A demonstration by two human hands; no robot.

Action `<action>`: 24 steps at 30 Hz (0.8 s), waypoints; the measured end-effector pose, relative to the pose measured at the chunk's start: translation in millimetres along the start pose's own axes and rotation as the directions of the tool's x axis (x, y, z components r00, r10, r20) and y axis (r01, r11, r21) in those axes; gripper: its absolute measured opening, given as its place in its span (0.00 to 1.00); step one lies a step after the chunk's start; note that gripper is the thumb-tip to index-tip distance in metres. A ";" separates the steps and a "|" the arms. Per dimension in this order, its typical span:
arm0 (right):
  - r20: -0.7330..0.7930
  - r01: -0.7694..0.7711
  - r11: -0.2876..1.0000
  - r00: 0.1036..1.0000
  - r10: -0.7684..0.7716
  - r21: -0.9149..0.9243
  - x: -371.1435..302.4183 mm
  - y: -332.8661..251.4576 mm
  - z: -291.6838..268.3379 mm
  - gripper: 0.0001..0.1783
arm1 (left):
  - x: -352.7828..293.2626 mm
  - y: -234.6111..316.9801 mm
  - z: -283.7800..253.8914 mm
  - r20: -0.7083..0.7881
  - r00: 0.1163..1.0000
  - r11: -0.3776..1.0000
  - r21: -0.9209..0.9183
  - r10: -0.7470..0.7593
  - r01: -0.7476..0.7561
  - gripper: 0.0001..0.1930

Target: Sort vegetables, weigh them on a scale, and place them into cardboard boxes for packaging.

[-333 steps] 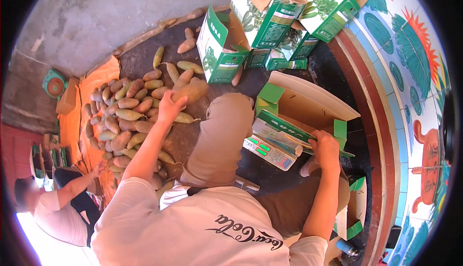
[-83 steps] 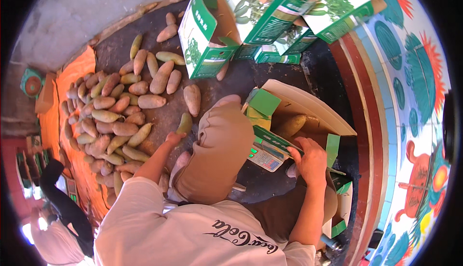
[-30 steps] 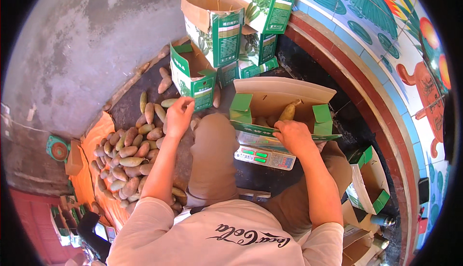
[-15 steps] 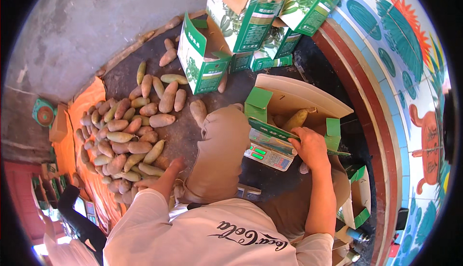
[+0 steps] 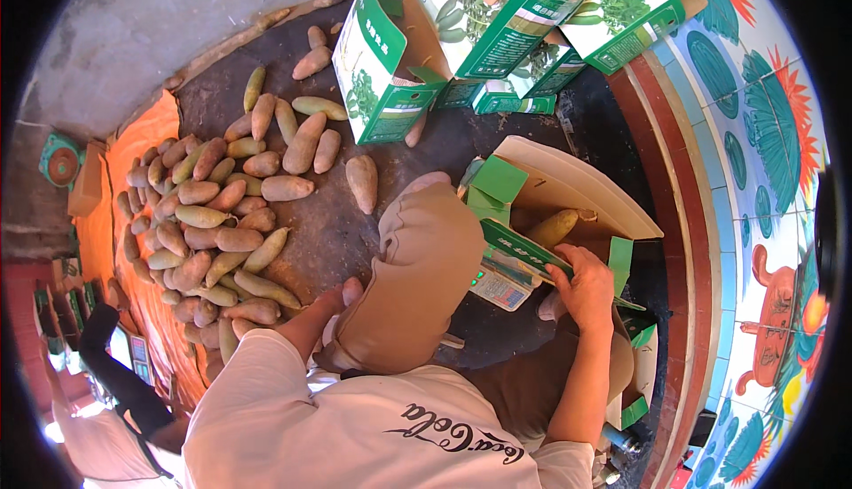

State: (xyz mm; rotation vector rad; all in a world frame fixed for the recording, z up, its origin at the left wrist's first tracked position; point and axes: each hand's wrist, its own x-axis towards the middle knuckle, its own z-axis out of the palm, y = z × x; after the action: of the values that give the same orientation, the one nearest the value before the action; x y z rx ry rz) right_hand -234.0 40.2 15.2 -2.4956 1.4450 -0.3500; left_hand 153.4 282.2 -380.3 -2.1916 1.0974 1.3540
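My right hand (image 5: 586, 287) grips the green front flap (image 5: 519, 245) of an open cardboard box (image 5: 581, 192), its fingers curled over the edge. Inside that box lies a greenish, radish-like root vegetable (image 5: 555, 227); the flap hides the rest. The box stands at a digital scale (image 5: 500, 287), whose keypad shows below the flap. My left hand (image 5: 330, 303) is down beside my bent left knee, close to the right edge of a large heap of long green and pinkish-brown root vegetables (image 5: 222, 240). Its fingers are mostly hidden, so I cannot tell whether it holds anything.
Several green-and-white cartons (image 5: 497, 27) are stacked at the far side, with an open one (image 5: 386, 72) beside them. One loose root vegetable (image 5: 362, 183) lies before my knee. An orange sheet (image 5: 111, 249) runs under the heap. A painted tile wall (image 5: 750, 205) curves along the right.
The view has shifted, so the heap sits further left and the boxes further right. My right hand stays on the flap. My left hand has drawn closer to my knee.
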 end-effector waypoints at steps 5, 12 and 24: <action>-0.017 -0.009 1.000 1.000 0.009 -0.010 3.2 -1.0 -0.5 0.16 | 8.8 10.8 8.9 0.045 0.999 0.999 -0.027 -0.027 0.028 0.36; -0.018 -0.067 0.997 0.998 0.066 -0.049 -8.2 8.6 -8.7 0.17 | -38.0 98.4 -20.3 -0.093 0.991 0.995 -0.031 -0.097 0.094 0.31; -0.022 -0.013 1.000 1.000 0.012 -0.010 4.3 0.0 -1.0 0.16 | -36.2 83.2 -38.8 -0.034 0.999 0.981 0.190 0.040 -0.033 0.20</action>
State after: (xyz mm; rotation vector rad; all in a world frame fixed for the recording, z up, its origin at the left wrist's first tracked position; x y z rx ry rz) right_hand -232.2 36.3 16.5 -2.4976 1.4738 -0.3695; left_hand 104.7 219.9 -321.2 -2.0757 1.2318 1.1741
